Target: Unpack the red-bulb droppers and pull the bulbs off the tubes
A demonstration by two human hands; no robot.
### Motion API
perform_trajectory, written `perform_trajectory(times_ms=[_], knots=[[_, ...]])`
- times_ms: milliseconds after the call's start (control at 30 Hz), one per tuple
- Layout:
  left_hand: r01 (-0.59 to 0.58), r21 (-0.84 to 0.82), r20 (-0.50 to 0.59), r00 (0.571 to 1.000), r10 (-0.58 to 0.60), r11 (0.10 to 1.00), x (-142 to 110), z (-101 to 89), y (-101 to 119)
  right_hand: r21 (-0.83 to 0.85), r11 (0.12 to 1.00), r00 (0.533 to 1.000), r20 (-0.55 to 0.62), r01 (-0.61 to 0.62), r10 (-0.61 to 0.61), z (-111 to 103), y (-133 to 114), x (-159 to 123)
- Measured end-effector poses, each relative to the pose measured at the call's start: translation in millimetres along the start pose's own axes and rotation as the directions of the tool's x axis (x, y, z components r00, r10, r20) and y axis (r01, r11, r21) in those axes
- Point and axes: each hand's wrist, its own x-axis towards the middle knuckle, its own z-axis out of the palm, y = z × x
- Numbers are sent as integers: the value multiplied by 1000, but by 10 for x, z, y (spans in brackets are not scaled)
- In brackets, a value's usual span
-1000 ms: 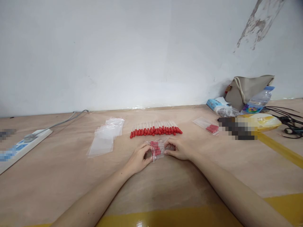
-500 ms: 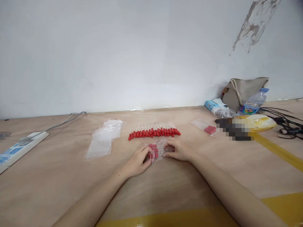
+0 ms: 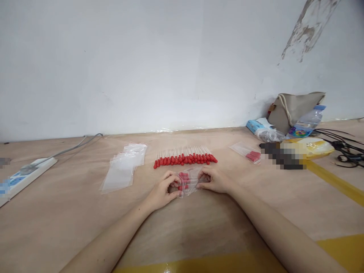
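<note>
Centrally, both hands reach onto one clear bag [image 3: 193, 175] on the counter [image 3: 182, 231]. The left hand [image 3: 162, 191] is half curled at its left end, beside the red pieces [image 3: 183, 187] showing there; the right hand [image 3: 215, 180] is likewise half curled at the other end. Thumbs stand apart from fingers, and I can't tell how firmly either grips. Just above lies a row of red-tipped sticks [image 3: 182, 159]; flat clear bags [image 3: 119, 172] overlap left of centre.
</note>
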Motion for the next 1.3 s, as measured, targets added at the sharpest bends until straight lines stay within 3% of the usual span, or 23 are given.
perform_trajectory(times_ms=[167,333,467,633,833,1067,1167,1300], knots=[[8,57,-55,998,-5,998,21,31,72,-8,1000,1000,-8,-3,3,0,-12,2],[85,10,-75,994,-84,996,42,-208,0,-7,1000,1000,0,-30,30,0,-40,0],[238,-76,6,971,-238,968,23,-444,-178,-18,999,999,1,-46,46,1,-55,1],[265,-61,79,962,-260,962,-26,-525,-284,-4,999,999,2,-50,50,15,-40,8],[233,71,161,957,-242,970,-69,-570,-114,-18,999,999,1,-51,51,20,-31,7],[174,201,189,959,-212,964,-49,-464,-12,-16,999,999,-9,-31,31,2,-73,8],[219,222,243,931,-271,950,-59,-548,31,-8,1000,999,-17,-29,29,10,-63,6],[236,337,207,926,-316,912,-88,-680,110,1,999,999,-19,-34,34,22,-47,6]])
